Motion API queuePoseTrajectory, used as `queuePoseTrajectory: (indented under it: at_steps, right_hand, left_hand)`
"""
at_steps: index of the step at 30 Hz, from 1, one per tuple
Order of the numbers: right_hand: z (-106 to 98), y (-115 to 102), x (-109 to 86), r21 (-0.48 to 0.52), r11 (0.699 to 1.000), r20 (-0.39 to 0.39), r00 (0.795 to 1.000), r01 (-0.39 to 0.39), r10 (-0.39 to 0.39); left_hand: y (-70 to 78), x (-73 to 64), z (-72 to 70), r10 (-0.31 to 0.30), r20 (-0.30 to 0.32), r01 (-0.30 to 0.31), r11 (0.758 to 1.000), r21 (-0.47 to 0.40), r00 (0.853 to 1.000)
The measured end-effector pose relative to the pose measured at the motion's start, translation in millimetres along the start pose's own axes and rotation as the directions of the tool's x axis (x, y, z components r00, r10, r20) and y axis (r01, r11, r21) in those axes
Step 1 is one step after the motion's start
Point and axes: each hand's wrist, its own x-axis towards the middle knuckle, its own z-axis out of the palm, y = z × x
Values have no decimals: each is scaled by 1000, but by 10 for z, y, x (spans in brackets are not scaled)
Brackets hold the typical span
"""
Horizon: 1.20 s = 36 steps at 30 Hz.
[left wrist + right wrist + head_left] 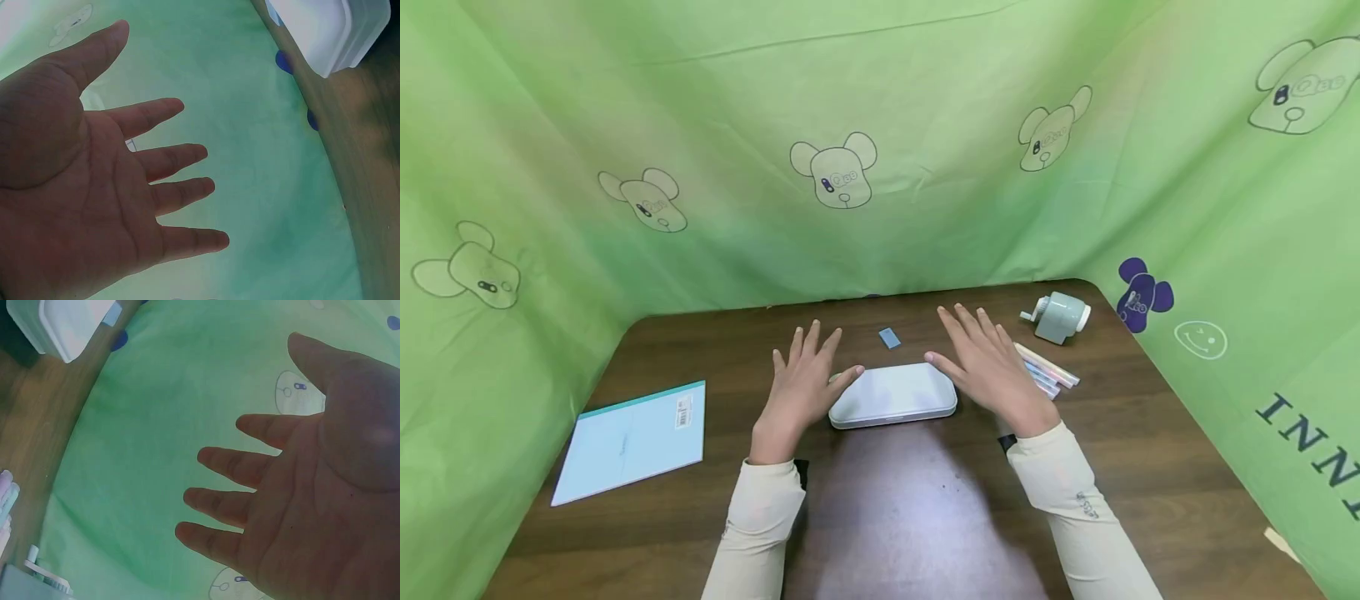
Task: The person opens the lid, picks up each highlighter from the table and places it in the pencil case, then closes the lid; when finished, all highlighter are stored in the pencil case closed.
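A closed white case with rounded corners (893,393) lies on the table in the head view, between the two hands. Over its left end is my left hand (803,387), fingers straight and spread, holding nothing. My right hand (992,367) is spread the same way by the case's right end, also holding nothing. Both palms look bare in the wrist views, the left palm (75,194) and the right palm (325,487), with the case apart from them at the upper edge. A small blue rectangular piece (890,337) lies just behind the case.
Several pastel pens (1052,371) lie beyond my right hand. A grey-green pencil sharpener with a crank (1062,317) stands at the back right. On the left lies a light blue notebook (636,442). Green printed cloth (737,250) surrounds the brown table (902,508) at the back and sides.
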Motion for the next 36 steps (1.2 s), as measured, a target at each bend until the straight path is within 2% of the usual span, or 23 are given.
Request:
queuePoseTrajectory:
  at_steps: [6,10,13,17,18,19,23,25,29,36]
  right_hand:
    - [-1,121,26,42,998,26,999,39,-40]
    - [31,264,54,149,987,86,993,63,-76]
    - [110,361,99,251,964,135,983,88,-125]
    - [243,431,175,328,936,191,961,131,-201]
    - [273,438,190,333,934,208,956,131,-208]
    - [300,444,204,335,933,224,951,132,-215]
    - [398,449,253,324,935,270,934,142,-236]
    - [441,451,272,313,937,283,927,155,-248]
    - [492,459,290,305,939,307,918,156,-252]
    - [562,499,298,338,936,350,909,103,-226]
  left_hand:
    - [-86,36,18,5,34,-4,999,-32,999]
    - [-181,87,102,15,114,-5,996,-88,993]
    - [-270,121,182,48,187,-25,992,-125,981]
    - [-370,157,277,150,254,-103,977,-189,956]
    - [-443,183,341,191,250,-141,969,-205,949]
    - [-457,192,360,213,259,-157,963,-219,942]
    - [-502,225,414,252,274,-189,953,-237,928]
    - [-468,227,393,240,289,-176,957,-230,927]
    - [-498,257,428,242,289,-177,957,-231,926]
    - [-513,276,448,249,276,-183,953,-242,929]
